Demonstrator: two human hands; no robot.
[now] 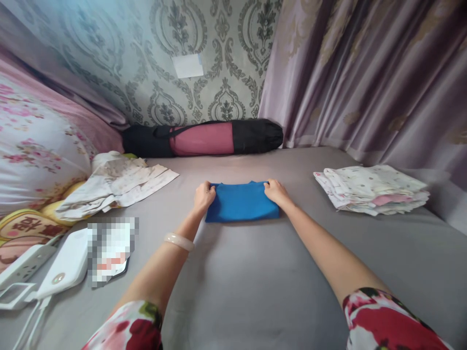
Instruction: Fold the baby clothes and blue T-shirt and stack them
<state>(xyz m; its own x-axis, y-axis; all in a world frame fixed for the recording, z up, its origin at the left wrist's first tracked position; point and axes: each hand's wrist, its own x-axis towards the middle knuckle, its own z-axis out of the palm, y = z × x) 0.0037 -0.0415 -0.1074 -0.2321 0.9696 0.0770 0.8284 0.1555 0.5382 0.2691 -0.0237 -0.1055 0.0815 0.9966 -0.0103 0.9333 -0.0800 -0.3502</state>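
Observation:
A blue piece of folded cloth (242,204), perhaps a garment, is stretched out in the middle of the grey sheet (248,282). My left hand (205,195) pinches its far left corner, and a pale bangle (178,241) circles that wrist. At the far right corner, my right hand (276,191) grips the cloth in the same way. The far edge between my hands dips slightly. Whether the near edge rests on the sheet or hangs just above it, I cannot tell.
Folded printed cloths (372,187) are stacked at right. Crumpled pale cloth (120,187) lies left, near a power bank (65,262), a power strip (25,265) and a pixelated object (111,250). A long black-and-pink bag (202,138) lines the wall; curtains (328,73) hang at right.

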